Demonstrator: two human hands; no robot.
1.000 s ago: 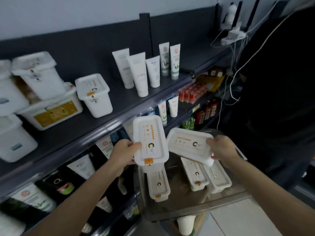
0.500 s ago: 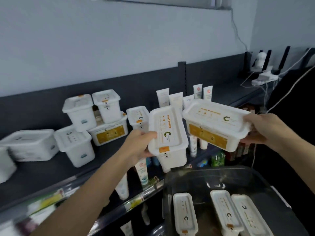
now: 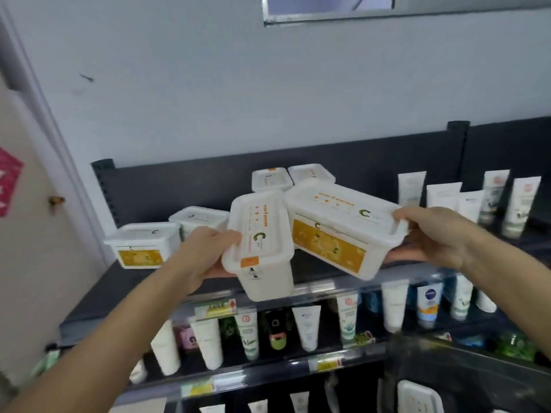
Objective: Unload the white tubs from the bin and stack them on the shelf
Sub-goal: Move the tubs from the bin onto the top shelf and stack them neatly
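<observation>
Both tubs have gone up and left since half a second ago. Before, they hung over the bin (image 3: 477,371); now they're in the air over the front edge of the top shelf (image 3: 125,287), about mid-length. The view has tilted up as well, so the bin only shows below the shelf's right end, with one white tub in bin (image 3: 417,396) visible instead of three.

- left hand (image 3: 205,251): wrapped round the left tub (image 3: 259,248), thumb on the lid's left rim, fingers underneath. The tub is end-on to the camera, lid up and tilted slightly.
- right hand (image 3: 432,236): grips the right tub (image 3: 343,231) by its right end, thumb on the lid and fingers below. The tub's long side faces the camera with the orange label showing, and its right end is lower.
- The held tubs are side by side with their lid edges together. Can't tell if they actually touch.

Already on the top shelf:
- labelled tub (image 3: 140,244) near the left end
- plain tub (image 3: 199,217) behind it, toward the back edge
- two back tubs (image 3: 271,180) at the back edge, with only their lids showing above the held pair; what they stand on is hidden
- white tubes (image 3: 442,198) standing upright along the right end

The lower shelf (image 3: 268,374) carries more tubes.
</observation>
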